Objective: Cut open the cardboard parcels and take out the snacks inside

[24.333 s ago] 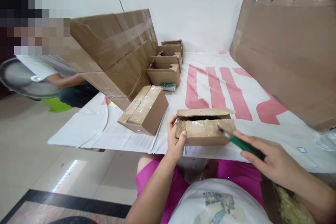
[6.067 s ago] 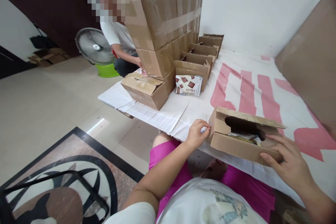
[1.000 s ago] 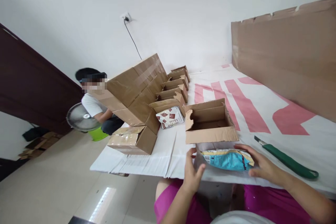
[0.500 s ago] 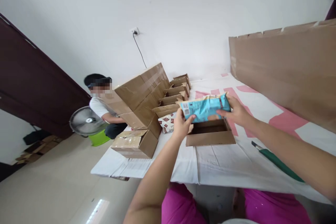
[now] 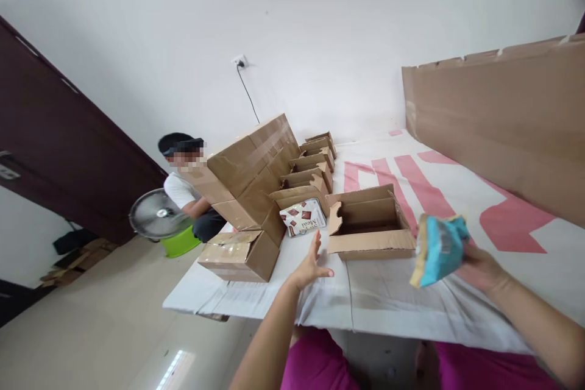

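Note:
My right hand (image 5: 479,268) grips a teal and tan packet (image 5: 437,249), held on edge above the white sheet, to the right of an open cardboard box (image 5: 369,221). My left hand (image 5: 311,265) hovers with fingers spread, holding nothing, just left of that box's front corner. The box stands with its flaps up and its inside looks bare. A white packet with brown squares (image 5: 303,217) leans beside the box on its left.
A row of small open boxes (image 5: 311,167) runs back along tall taped cartons (image 5: 249,164). A sealed box (image 5: 240,254) lies at the sheet's left edge. A big cardboard sheet (image 5: 498,116) leans at right. A person (image 5: 192,195) sits by a fan (image 5: 158,214) at left.
Both hands lifted the teal packet from the sheet's near edge up over the open box. Now my left hand has let go and my right hand has carried the packet to the right.

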A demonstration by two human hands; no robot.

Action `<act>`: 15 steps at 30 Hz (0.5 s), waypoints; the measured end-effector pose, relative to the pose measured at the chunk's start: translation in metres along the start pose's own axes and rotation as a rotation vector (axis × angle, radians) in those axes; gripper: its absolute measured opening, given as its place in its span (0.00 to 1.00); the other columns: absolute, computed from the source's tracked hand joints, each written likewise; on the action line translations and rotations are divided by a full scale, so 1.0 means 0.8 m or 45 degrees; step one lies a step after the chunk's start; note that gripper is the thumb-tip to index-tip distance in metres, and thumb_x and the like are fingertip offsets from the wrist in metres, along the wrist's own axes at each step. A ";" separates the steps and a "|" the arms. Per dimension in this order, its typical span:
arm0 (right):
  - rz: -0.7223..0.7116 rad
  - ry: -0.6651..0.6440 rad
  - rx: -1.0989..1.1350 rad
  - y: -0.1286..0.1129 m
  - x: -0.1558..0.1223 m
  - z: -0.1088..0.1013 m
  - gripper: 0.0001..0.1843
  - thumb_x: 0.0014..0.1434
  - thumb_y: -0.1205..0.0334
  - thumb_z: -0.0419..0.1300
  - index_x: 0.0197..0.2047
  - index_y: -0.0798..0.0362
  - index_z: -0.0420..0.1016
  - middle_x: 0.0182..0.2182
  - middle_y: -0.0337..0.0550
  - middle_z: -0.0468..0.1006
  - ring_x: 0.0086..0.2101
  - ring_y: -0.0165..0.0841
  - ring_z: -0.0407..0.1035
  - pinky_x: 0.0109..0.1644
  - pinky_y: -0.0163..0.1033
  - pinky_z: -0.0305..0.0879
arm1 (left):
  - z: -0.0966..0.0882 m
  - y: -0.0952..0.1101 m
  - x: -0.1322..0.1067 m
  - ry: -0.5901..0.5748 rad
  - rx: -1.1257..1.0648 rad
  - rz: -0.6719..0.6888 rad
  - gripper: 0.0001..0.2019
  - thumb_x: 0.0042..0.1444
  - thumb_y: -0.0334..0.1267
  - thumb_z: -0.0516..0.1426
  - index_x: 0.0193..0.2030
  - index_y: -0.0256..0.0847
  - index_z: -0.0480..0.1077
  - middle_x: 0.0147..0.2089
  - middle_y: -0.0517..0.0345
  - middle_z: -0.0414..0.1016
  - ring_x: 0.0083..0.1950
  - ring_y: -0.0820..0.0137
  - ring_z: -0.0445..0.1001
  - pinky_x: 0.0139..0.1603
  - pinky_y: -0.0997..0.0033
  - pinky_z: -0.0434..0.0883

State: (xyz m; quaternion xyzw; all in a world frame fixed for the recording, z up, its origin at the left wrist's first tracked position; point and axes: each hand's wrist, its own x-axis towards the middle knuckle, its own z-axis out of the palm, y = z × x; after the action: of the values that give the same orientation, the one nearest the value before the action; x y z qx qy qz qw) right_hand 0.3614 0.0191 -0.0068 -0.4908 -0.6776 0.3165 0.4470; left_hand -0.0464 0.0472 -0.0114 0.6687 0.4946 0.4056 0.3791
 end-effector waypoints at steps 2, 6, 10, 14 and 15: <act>0.139 -0.173 0.327 0.003 -0.016 0.033 0.37 0.61 0.32 0.36 0.41 0.45 0.80 0.30 0.53 0.82 0.36 0.49 0.79 0.42 0.54 0.73 | 0.031 -0.017 -0.007 0.224 -0.070 -0.099 0.53 0.23 0.50 0.75 0.61 0.40 0.64 0.60 0.35 0.70 0.63 0.47 0.70 0.57 0.45 0.70; 0.412 -0.507 0.860 -0.014 -0.030 0.091 0.33 0.49 0.32 0.60 0.47 0.50 0.79 0.35 0.51 0.83 0.42 0.51 0.77 0.53 0.59 0.69 | 0.072 -0.034 -0.027 0.623 -0.087 -0.183 0.31 0.40 0.42 0.69 0.52 0.39 0.67 0.49 0.43 0.76 0.54 0.54 0.75 0.55 0.52 0.72; 0.422 -0.483 0.923 -0.018 -0.039 0.113 0.30 0.52 0.37 0.63 0.49 0.49 0.78 0.40 0.51 0.83 0.45 0.50 0.76 0.58 0.58 0.66 | 0.056 -0.042 -0.071 0.937 -0.054 -0.243 0.19 0.46 0.40 0.63 0.46 0.41 0.67 0.41 0.50 0.77 0.44 0.59 0.78 0.48 0.57 0.74; 0.374 -0.408 0.752 -0.011 -0.043 0.120 0.26 0.55 0.40 0.63 0.51 0.46 0.78 0.41 0.48 0.83 0.44 0.47 0.76 0.57 0.55 0.68 | 0.032 -0.042 -0.094 1.029 -0.010 -0.276 0.14 0.48 0.43 0.61 0.40 0.40 0.67 0.37 0.55 0.75 0.39 0.63 0.77 0.44 0.61 0.75; 0.355 -0.417 0.684 -0.010 -0.043 0.123 0.27 0.53 0.40 0.63 0.50 0.46 0.78 0.40 0.47 0.82 0.43 0.47 0.76 0.56 0.55 0.69 | 0.030 -0.042 -0.094 1.021 -0.001 -0.259 0.18 0.46 0.42 0.63 0.43 0.40 0.68 0.42 0.53 0.75 0.44 0.63 0.77 0.47 0.62 0.74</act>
State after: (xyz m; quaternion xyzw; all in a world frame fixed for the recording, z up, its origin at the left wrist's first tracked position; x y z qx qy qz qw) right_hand 0.2724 -0.0155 -0.0492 -0.3862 -0.5590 0.6164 0.3980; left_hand -0.0497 -0.0204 -0.0635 0.4052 0.6664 0.5947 0.1949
